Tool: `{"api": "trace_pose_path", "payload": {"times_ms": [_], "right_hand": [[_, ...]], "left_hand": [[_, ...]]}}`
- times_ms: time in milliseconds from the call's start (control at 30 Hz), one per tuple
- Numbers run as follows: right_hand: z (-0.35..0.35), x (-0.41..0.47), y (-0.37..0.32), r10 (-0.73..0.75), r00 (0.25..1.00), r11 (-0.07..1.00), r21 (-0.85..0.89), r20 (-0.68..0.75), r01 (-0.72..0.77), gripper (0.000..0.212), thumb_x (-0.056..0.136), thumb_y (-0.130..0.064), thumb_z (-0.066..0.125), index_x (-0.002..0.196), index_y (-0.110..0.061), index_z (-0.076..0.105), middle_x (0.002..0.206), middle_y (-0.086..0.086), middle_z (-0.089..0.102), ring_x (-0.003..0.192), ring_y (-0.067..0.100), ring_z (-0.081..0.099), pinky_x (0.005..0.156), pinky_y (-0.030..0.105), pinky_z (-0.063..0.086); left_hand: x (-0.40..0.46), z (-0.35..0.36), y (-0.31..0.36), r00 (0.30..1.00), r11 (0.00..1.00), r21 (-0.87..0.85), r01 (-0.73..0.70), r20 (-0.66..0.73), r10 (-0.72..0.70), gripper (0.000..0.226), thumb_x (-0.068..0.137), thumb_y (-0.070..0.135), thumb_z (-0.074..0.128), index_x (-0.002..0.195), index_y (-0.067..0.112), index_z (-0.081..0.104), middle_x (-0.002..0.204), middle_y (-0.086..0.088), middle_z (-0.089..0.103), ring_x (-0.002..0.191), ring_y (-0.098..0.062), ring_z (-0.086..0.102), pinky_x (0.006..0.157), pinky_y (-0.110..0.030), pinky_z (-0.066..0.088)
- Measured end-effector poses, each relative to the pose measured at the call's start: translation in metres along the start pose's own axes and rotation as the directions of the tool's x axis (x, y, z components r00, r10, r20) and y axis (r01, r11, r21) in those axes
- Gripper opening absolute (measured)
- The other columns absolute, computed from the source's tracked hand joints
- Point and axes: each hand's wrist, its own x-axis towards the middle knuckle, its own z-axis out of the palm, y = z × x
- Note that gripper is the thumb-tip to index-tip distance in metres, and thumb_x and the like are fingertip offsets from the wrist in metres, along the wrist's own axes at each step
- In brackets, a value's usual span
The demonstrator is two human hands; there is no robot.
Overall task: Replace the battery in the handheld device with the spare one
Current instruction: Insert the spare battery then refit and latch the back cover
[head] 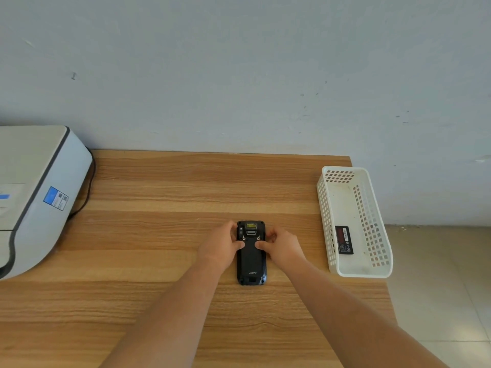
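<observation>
- Black rectangular handheld device lying back-up on the wood-grain table, long axis toward 12 o'clock, back cover still on, scanner window at the far end.
- Left hand clasping the device's 9 o'clock edge near its top, fingers curled round the side, thumb pressed on the back cover just below the left latch.
- Right hand gripping the 3 o'clock edge in mirror fashion, thumb on the cover just below the right latch.
- Black spare battery with red label lying flat inside the white perforated plastic basket, at 3 o'clock from the device, well apart from both hands.
- Basket standing at the table's 3 o'clock edge, its near corner overhanging the rim slightly.
- Grey-white printer-like machine with blue sticker at 9 o'clock, a black cable behind it.
- Bare tabletop between device and machine, between device and basket, and toward the wall at 12 o'clock.
</observation>
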Motion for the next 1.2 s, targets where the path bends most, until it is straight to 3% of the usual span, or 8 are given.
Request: {"api": "trace_pose_path", "payload": {"times_ms": [67,133,233,367,467,533,1200], "right_hand": [[-0.003,-0.003,-0.001,-0.017,1.000,0.998,-0.053,0.010,0.017,0.039,0.084,-0.035,0.073,0.116,-0.019,0.058,0.096,-0.007,0.061,0.083,0.008,0.058,0.060,0.019,0.042],[-0.007,-0.005,-0.001,-0.051,0.998,0.988,-0.145,0.025,0.054,0.044,0.084,-0.041,0.071,0.119,-0.019,0.056,0.106,-0.002,0.063,0.087,0.011,0.060,0.061,0.020,0.044],[-0.015,-0.007,0.000,-0.168,0.986,0.949,-0.266,0.021,0.168,0.042,0.086,-0.042,0.068,0.120,-0.022,0.056,0.113,-0.001,0.062,0.097,0.013,0.060,0.079,0.027,0.051],[-0.024,-0.007,-0.001,-0.403,0.908,0.778,-0.481,0.112,0.405,0.037,0.091,-0.036,0.063,0.125,-0.023,0.056,0.128,-0.004,0.054,0.119,0.016,0.048,0.097,0.031,0.045],[-0.025,-0.004,-0.005,-0.459,0.857,0.639,-0.584,0.232,0.500,0.038,0.091,-0.036,0.061,0.127,-0.024,0.056,0.130,-0.003,0.049,0.124,0.018,0.043,0.100,0.036,0.044],[-0.025,-0.002,-0.005,-0.464,0.847,0.604,-0.606,0.260,0.517,0.037,0.091,-0.038,0.061,0.125,-0.024,0.057,0.129,-0.002,0.049,0.123,0.019,0.043,0.098,0.037,0.045],[-0.021,0.009,-0.011,-0.422,0.878,0.697,-0.538,0.227,0.474,0.033,0.085,-0.034,0.070,0.113,-0.020,0.060,0.120,-0.002,0.051,0.114,0.018,0.047,0.090,0.034,0.046]], "left_hand": [[-0.003,0.000,0.000,0.999,0.999,0.025,-0.043,-0.012,0.043,0.036,0.089,0.029,0.068,0.123,0.028,0.055,0.106,0.010,0.065,0.097,-0.008,0.061,0.084,-0.030,0.051],[-0.006,-0.002,-0.002,0.994,0.992,0.068,-0.104,-0.015,0.105,0.036,0.090,0.032,0.066,0.123,0.027,0.056,0.113,0.010,0.064,0.102,-0.009,0.060,0.088,-0.031,0.051],[-0.005,-0.009,-0.006,0.972,0.955,0.182,-0.232,0.021,0.232,0.037,0.092,0.034,0.063,0.127,0.026,0.055,0.122,0.010,0.058,0.111,-0.010,0.056,0.095,-0.031,0.049],[0.002,-0.019,-0.007,0.934,0.879,0.315,-0.358,0.107,0.342,0.033,0.094,0.031,0.060,0.126,0.025,0.059,0.125,0.008,0.056,0.115,-0.013,0.053,0.097,-0.031,0.046],[0.008,-0.022,-0.003,0.906,0.822,0.382,-0.423,0.160,0.392,0.032,0.094,0.030,0.060,0.126,0.025,0.060,0.124,0.007,0.056,0.114,-0.015,0.054,0.095,-0.032,0.047],[0.011,-0.022,0.001,0.904,0.816,0.390,-0.426,0.169,0.391,0.031,0.094,0.030,0.060,0.124,0.025,0.061,0.120,0.006,0.056,0.110,-0.016,0.055,0.093,-0.031,0.047],[0.023,-0.027,0.012,0.907,0.806,0.420,-0.418,0.242,0.344,0.017,0.088,0.030,0.068,0.102,0.021,0.067,0.105,0.006,0.057,0.099,-0.015,0.054,0.083,-0.031,0.047]]}}
